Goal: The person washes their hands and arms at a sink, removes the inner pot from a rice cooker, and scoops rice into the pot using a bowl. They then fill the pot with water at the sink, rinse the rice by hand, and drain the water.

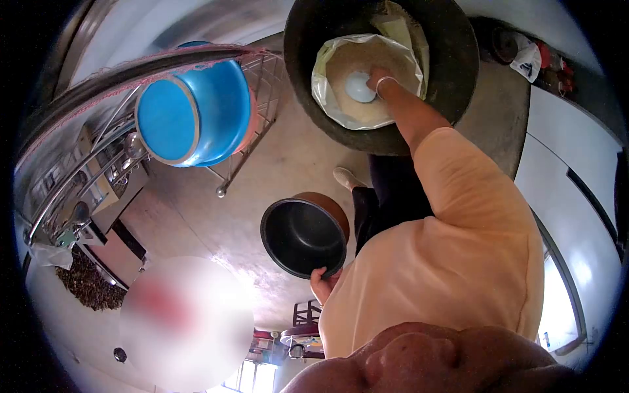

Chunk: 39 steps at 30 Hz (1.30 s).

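My left hand [322, 285] is closed on the rim of a round pot [304, 236], dark inside and brown outside, which hangs tilted with its inside showing and looks empty. My right hand [381, 80], with a bracelet on the wrist, reaches into a large dark round vat [452, 59]. Inside the vat is an open white plastic bag [327, 108] of pale brown grain [377, 56]. The fingers of my right hand are closed at the edge of a white bowl [359, 87] that rests on the grain; the fingertips are partly hidden.
Blue basins [216, 111] stand on a metal rack [221, 190] at the upper left. Ladles [134, 145] and other utensils hang beyond it. White cabinets [557, 137] line the right side. A blurred round patch covers the lower left. My foot [350, 178] is beside the vat.
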Motion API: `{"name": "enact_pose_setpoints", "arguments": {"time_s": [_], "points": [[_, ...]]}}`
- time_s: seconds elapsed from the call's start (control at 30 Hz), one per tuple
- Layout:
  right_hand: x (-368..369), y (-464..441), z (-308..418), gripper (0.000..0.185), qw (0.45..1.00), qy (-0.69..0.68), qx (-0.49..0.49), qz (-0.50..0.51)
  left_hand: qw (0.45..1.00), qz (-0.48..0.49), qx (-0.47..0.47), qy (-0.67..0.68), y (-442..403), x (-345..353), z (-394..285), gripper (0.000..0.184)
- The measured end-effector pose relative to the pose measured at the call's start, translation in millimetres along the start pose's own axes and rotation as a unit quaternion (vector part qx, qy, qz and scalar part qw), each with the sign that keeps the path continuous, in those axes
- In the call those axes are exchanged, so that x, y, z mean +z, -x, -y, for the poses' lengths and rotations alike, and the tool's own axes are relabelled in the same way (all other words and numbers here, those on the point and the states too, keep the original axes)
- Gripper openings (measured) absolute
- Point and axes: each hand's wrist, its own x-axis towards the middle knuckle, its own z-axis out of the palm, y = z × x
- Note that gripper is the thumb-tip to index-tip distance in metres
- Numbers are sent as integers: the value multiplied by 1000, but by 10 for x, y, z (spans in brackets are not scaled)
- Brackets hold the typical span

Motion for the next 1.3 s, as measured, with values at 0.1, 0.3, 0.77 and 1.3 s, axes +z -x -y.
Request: {"name": "enact_pose_setpoints", "arguments": {"time_s": [0.1,0.3,0.77,1.3], "points": [[-124,144,137,48,998,-55,-19,-36,993,107,31,26,-164,-90,-17,35],[-243,318,254,38,981,-154,-96,69,991,88,96,27,-365,-78,-42,55],[-581,572,595,70,976,-103,-189,-22,994,88,25,63,-429,-103,-168,49],[-278,266,515,61,974,-14,-167,151,994,82,70,16,-327,6,-128,45]]}}
